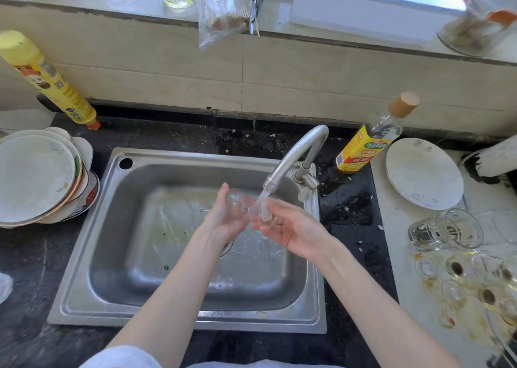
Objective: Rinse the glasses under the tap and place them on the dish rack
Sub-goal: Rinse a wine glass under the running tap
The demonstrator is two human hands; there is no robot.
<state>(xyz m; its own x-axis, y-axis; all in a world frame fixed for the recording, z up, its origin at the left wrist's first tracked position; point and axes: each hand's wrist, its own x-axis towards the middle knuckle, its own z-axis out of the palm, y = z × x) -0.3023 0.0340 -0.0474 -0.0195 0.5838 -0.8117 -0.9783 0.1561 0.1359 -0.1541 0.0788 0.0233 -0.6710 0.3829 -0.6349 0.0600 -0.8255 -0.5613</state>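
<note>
Clear glass, a small cup (242, 203), sits between two bare hands right in the middle of the room's steel sink (84, 255). Water runs down from the bent silver tap (296, 155) onto the cup. The left hand (223, 219) cups it from the nine o'clock side, fingers loosely curled round it with the thumb up. The right hand (291, 227) holds it from the three o'clock side, palm up, fingers curled under it and a bit apart. Over at three o'clock from the sink, more glasses (447, 230) wait on the pale counter, one lying on its side, with brown spots and sticky marks around them. A white plate (423, 173) lies just past them, near two o'clock, beside a yellow-label bottle (369, 141). At nine o'clock a stack of dirty plates (36, 180) leans on the dark counter, and a yellow spray can (47, 79) stands at ten o'clock.
</note>
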